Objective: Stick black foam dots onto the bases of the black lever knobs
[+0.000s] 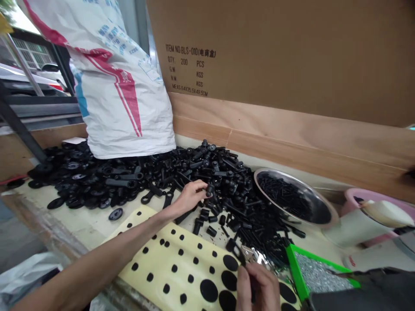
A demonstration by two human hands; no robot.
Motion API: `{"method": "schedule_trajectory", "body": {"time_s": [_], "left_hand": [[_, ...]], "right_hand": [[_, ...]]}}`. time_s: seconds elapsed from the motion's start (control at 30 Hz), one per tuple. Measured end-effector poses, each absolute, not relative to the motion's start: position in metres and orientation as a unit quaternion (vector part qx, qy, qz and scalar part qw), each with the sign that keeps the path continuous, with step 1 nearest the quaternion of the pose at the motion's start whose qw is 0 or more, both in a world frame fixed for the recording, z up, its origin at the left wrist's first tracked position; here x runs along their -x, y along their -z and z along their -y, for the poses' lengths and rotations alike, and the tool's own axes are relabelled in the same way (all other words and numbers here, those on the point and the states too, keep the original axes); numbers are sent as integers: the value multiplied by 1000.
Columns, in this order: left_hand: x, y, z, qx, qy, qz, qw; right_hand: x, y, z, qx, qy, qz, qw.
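Note:
My left hand [191,195] reaches out over a heap of small black plastic parts [223,190], its fingers pinched on one small black cylindrical piece [209,189]. Near the bottom edge my right hand [257,287] is closed on a flat black lever-shaped part [236,249]. Below my forearm lies a cream sheet with black round stickers [181,263]. Several loose black cylinders [204,218] lie between the hand and the sheet.
A steel bowl [319,196] of black screws stands right of the heap. A green tray [296,270] holds small silver pieces. A white and red sack [119,86] and a cardboard box [292,52] stand behind. Black discs [74,181] lie left; a pink basin [352,198] sits far right.

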State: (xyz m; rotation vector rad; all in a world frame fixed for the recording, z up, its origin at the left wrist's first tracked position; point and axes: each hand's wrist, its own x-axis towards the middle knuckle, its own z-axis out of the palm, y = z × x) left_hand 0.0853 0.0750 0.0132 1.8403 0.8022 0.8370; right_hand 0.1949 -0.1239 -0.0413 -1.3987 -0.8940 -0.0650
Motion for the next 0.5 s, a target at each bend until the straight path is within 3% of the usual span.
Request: {"method": "schedule_trajectory", "body": {"time_s": [0.23,0.3,0.5], "left_hand": [[-53,-13,26,-543,-326,-228,740],[-54,-9,50,-428,-355,-239,796],[-52,-6,78,-279,-389,-331,813]], "right_hand": [[-182,31,122,540,-274,384,697],[-175,31,124,538,-274,392,694],[-158,32,135,599,-158,425,660]]}}
